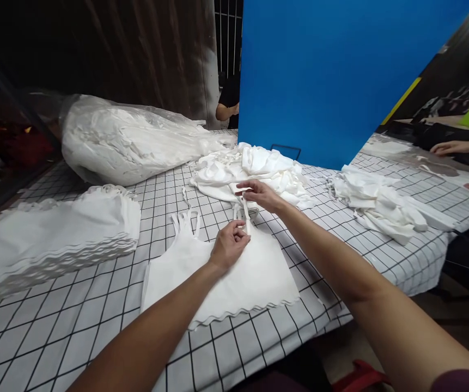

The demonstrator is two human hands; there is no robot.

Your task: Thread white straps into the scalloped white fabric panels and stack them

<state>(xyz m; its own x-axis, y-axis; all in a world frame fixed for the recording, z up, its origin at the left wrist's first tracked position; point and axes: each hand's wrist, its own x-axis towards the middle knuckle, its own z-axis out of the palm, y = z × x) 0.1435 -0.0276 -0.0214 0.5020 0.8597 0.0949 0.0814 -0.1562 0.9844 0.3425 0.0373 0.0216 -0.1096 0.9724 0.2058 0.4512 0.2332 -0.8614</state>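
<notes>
left hand (229, 246) pinching white strap (245, 215) low down, right hand (259, 195) gripping its upper end, white cloth piece (254, 283) lying flat on checked table (74, 326), loose white pile (267, 166) sitting just behind, folded stack (54, 234) lying well left

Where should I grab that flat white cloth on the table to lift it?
Probably its free straps at the far left corner, pinched from above. They lie thin and clear of the flat white cloth, whose body lies spread on the table with no raised edge. The left hand and right hand pinch the other strap.
</notes>
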